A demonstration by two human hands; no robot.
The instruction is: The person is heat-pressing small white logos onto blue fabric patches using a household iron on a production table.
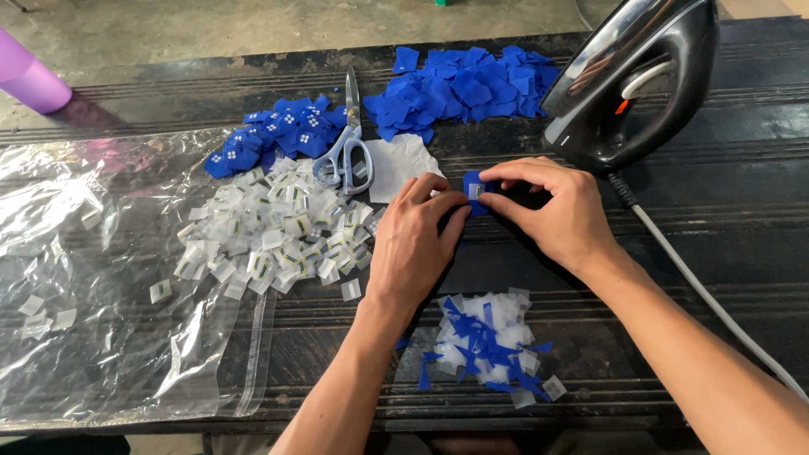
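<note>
- we have both hands on one small blue patch near the middle of the black table, with a little white label on its face.
- our left hand pinches its left edge, fingers closed on it; our right hand has fingertips closed on its top and right side.
- the patch sits between the two sets of fingertips, at about 1 o'clock from the left hand and 9 o'clock from the right.
- to do this well, we judge the label should be kept square and pressed flat, with light pressure (so the cloth doesn't pucker).
- scissors lie at 10 o'clock of the patch, the iron at 2 o'clock, a heap of white labels at 9 o'clock, and trimmings at 6 o'clock.
</note>
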